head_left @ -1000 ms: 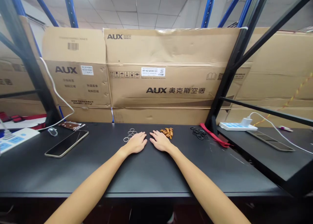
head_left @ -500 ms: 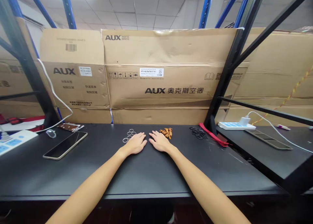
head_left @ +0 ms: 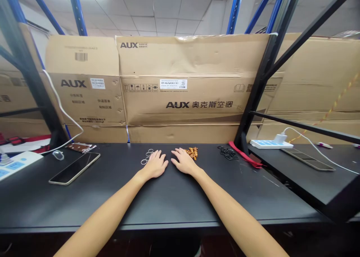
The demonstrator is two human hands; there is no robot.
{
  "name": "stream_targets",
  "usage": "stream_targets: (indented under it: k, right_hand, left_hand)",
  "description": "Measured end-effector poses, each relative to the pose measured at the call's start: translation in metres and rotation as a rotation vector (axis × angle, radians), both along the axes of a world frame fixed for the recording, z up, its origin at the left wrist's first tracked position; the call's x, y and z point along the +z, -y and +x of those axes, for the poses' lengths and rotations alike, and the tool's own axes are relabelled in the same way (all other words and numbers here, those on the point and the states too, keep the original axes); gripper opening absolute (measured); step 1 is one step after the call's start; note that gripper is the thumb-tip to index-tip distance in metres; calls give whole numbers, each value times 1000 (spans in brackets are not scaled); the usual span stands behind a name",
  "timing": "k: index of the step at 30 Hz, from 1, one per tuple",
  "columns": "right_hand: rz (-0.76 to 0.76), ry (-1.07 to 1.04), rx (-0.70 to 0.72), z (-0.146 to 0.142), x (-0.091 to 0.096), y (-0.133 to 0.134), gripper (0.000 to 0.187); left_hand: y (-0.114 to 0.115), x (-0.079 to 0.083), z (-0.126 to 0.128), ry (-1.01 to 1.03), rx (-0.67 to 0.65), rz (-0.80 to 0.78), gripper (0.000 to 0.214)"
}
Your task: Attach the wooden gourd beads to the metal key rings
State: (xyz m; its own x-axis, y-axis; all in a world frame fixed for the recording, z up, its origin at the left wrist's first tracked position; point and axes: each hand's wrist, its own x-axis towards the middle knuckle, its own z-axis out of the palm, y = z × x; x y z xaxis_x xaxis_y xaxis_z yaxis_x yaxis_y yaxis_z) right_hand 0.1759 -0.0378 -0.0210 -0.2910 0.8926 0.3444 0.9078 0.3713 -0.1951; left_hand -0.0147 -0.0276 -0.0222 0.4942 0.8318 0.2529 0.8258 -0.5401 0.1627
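My left hand [head_left: 155,165] and my right hand [head_left: 184,162] lie flat and empty on the black table top [head_left: 112,200], palms down, their fingertips close together. A small group of thin metal rings [head_left: 147,156] lies just beyond the left hand's fingers. Right next to the right hand's fingertips sits a heap of small orange-brown pieces [head_left: 192,153]. Farther right lies a scatter of black rubber rings [head_left: 227,153], which neither hand touches.
A smartphone [head_left: 74,168] and a small clear object [head_left: 58,155] lie on the left of the table, near a power strip [head_left: 17,165]. A red strap [head_left: 244,154] lies by a black rack post. Flattened AUX cartons stand behind the table.
The whole view has shifted slightly with my head. Both hands stay in the same places on the table, and the small objects have not moved.
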Motion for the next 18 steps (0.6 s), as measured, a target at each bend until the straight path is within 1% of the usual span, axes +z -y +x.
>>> stream_targets:
  k: [2, 3, 5, 6, 8, 10, 13, 15, 18]
  right_hand:
    - [114, 9, -129, 1, 4, 2, 45]
    - [154, 15, -206, 2, 5, 3, 43]
    - [176, 38, -326, 5, 7, 4, 39]
    - [165, 56, -354, 6, 8, 5, 37]
    - [135, 90, -345, 8, 8, 5, 33]
    - [119, 105, -304, 7, 8, 5, 31]
    - [102, 90, -242, 1, 10, 6, 29]
    - [87, 62, -189, -5, 12, 8, 29]
    - [57, -2, -100, -9, 14, 10, 30]
  left_hand:
    - [1, 0, 1, -12, 46, -2, 56]
    - [1, 1, 1, -21, 46, -5, 55]
    - [4, 6, 2, -35, -9, 3, 54]
    - [6, 8, 2, -36, -55, 12, 53]
    - [9, 14, 2, -18, -157, 26, 49]
    - [12, 17, 2, 14, -238, 32, 44]
    - [12, 16, 3, 51, -319, 66, 37]
    - [11, 14, 3, 75, -330, 133, 34]
    - [8, 10, 2, 86, -263, 208, 31]
